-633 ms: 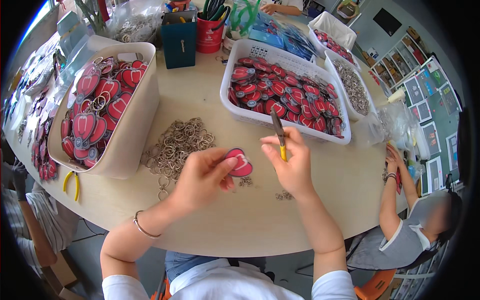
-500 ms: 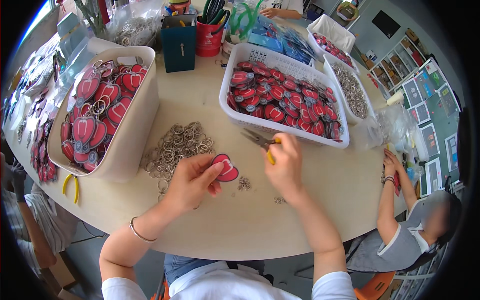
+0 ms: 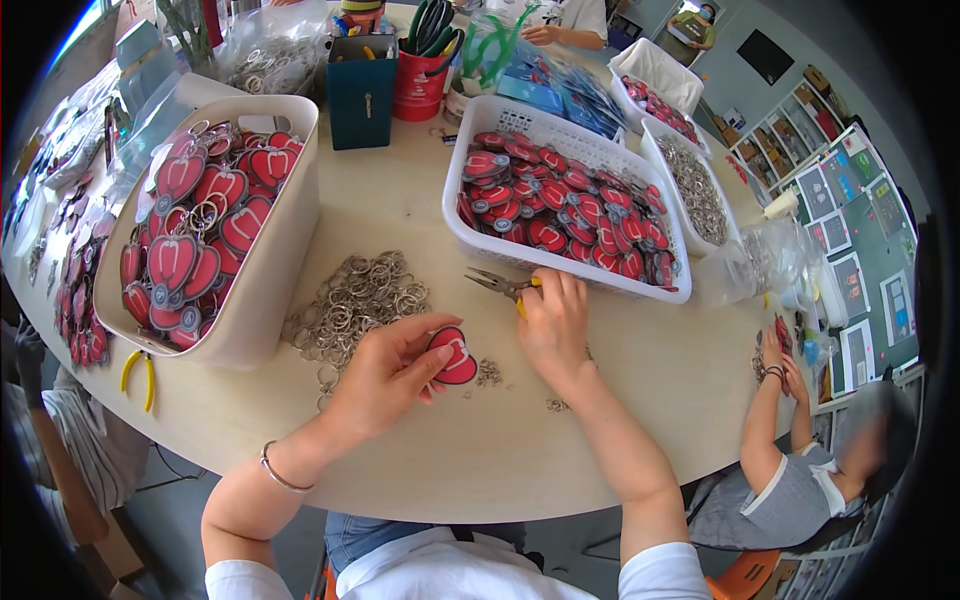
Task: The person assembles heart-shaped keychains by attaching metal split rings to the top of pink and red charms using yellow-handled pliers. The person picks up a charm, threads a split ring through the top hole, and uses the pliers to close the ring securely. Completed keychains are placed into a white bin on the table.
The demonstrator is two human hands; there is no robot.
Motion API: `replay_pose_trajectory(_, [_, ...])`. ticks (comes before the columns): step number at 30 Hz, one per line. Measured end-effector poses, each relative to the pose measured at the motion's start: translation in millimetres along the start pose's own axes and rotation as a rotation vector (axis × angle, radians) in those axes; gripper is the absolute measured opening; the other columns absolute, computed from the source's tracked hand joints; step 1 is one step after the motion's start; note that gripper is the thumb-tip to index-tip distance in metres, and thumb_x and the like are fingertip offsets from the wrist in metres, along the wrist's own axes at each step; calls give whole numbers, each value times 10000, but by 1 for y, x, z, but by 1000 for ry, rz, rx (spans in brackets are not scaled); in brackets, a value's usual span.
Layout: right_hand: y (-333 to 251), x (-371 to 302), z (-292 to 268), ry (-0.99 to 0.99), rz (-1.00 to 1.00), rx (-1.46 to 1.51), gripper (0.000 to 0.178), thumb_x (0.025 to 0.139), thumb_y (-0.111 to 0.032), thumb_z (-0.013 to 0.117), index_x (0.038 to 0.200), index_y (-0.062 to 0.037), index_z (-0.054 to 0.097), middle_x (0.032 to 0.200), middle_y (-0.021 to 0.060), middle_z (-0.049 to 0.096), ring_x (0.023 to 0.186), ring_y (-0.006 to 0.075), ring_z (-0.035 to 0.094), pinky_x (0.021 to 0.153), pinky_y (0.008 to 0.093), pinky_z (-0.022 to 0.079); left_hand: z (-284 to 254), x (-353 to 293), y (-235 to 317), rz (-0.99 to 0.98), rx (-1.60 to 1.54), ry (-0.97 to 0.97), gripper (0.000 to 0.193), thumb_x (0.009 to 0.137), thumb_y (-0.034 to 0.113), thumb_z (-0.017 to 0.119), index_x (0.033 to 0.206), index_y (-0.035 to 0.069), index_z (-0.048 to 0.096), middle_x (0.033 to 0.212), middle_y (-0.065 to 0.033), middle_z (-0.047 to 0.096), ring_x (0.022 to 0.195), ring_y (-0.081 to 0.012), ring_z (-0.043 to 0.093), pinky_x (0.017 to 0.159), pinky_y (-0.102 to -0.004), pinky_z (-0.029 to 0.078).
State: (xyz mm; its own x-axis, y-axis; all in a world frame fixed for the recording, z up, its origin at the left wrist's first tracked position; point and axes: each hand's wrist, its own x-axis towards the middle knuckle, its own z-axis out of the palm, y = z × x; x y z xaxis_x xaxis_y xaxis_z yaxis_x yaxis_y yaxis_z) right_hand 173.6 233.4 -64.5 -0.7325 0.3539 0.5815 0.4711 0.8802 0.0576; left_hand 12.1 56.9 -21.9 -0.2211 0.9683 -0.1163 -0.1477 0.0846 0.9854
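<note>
Between the thumb and fingers of my left hand [image 3: 388, 372] is a red pendant [image 3: 460, 358] with a dark rim and a pale line design. My right hand [image 3: 553, 322] grips yellow-handled pliers [image 3: 490, 281], whose metal jaws point left, above and right of the pendant, apart from it. A heap of silver key rings [image 3: 362, 300] lies on the table just beyond my left hand. Tiny metal rings [image 3: 488, 374] form a small pile beside the pendant, and more small rings [image 3: 557, 405] lie below my right hand.
A beige bin [image 3: 290, 270] of red pendants with rings stands left; a white basket [image 3: 470, 240] of red pendants is ahead right. Another yellow-handled tool [image 3: 150, 385] lies near the table's left edge. Beyond stand a dark green box [image 3: 360, 105] and red cup [image 3: 418, 85]. Co-workers sit around.
My right hand and the pliers have shifted a little left. The pendant in my left hand has dipped slightly. The co-worker's hands at right have moved.
</note>
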Motion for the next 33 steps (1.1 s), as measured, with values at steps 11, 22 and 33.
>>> replay_pose_trajectory(11, [-28,19,-64,-617,444,1214,100,815,-75,691,833,12,645,968,58,539,847,171,562,774,299,450,1,-2,0,359,511,136,107,784,-29,649,883,-8,686,805,-124,620,692,-279,621,612,-340,482])
replay_pose_trajectory(22, [-46,33,-80,-578,312,1093,98,807,-72,690,809,11,637,957,118,538,884,263,564,792,351,451,2,-4,5,242,378,15,62,748,15,703,801,2,674,756,-82,618,645,-188,617,566,-293,472])
replay_pose_trajectory(33, [-44,34,-86,-520,68,850,153,773,-75,718,759,40,619,972,136,527,908,291,548,778,364,455,0,-4,5,173,208,-100,47,823,31,662,829,-6,690,775,-50,609,659,-101,574,550,-251,444])
